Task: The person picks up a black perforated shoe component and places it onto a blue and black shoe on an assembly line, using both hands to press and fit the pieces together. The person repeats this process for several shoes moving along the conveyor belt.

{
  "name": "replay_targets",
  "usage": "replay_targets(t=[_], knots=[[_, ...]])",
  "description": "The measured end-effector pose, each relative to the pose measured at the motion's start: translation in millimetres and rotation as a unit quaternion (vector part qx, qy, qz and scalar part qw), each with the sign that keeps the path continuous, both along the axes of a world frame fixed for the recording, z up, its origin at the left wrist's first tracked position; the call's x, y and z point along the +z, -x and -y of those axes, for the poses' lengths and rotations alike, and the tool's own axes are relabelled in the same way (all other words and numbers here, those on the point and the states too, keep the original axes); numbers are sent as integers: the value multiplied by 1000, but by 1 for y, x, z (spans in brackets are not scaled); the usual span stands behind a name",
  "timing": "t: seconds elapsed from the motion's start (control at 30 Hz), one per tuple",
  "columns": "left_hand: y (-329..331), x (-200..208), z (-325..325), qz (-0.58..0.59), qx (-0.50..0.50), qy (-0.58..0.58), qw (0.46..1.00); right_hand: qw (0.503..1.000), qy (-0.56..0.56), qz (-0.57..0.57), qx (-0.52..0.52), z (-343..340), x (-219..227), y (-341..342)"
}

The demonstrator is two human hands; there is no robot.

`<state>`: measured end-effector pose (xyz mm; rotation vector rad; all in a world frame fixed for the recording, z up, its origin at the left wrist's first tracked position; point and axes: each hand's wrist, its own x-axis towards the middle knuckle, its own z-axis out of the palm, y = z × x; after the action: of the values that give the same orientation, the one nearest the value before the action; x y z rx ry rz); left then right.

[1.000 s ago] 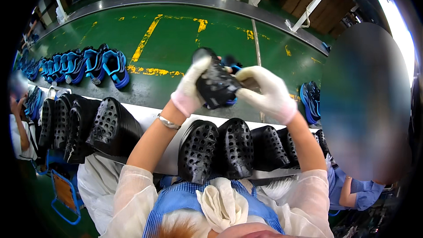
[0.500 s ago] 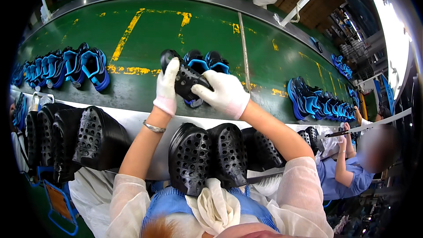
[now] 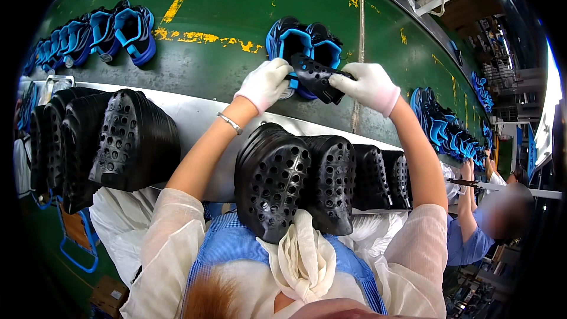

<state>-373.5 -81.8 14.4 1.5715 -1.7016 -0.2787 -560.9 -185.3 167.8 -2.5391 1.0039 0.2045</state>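
Note:
A black perforated plastic shoe insert point(image 3: 317, 78) is gripped at its right end by my gloved right hand point(image 3: 369, 87), thumb on top. It slants over the near part of a pair of black-and-blue sneakers on the green surface. My gloved left hand point(image 3: 266, 84) is closed at the heel of the pair's left sneaker point(image 3: 289, 40), its fingers pinched by a blue part there. The right sneaker point(image 3: 326, 53) stands close beside it, its heel partly covered by the insert. Whether the insert touches either sneaker, I cannot tell.
Nested stacks of black perforated inserts point(image 3: 271, 183) stand along the near white ledge point(image 3: 204, 119), with more stacks point(image 3: 133, 142) at left. Rows of sneakers point(image 3: 133, 32) line the green conveyor point(image 3: 221, 15) on both sides. A co-worker in blue point(image 3: 466, 239) sits at right.
Both hands were on the insert; my left hand has let go of it and closed at the left sneaker's heel. The insert has moved right, its slant flatter. The whole view has shifted.

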Motion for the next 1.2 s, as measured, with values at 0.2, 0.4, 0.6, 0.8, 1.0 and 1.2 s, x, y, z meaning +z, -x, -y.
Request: replay_targets(t=[0.2, 0.4, 0.6, 0.8, 1.0, 1.2], knots=[[20, 3, 8, -33, -13, -55, 998, 993, 41, -108, 36, 40, -8, -38], [22, 7, 12, -42, -22, -66, 997, 962, 128, -215, 110, 28, -56, -82], [13, 5, 45, 57, -63, -385, 919, 947, 291, -121, 61, 22, -117, -107], [26, 14, 64, 89, -67, -422, 900, 972, 143, -177, 66, 34, -96, -108], [18, 4, 58, 125, -80, -378, 914, 974, 141, -159, 74, 30, -89, -115], [21, 10, 52, 128, -55, -392, 909, 969, 121, -189, 108, 20, -75, -106]])
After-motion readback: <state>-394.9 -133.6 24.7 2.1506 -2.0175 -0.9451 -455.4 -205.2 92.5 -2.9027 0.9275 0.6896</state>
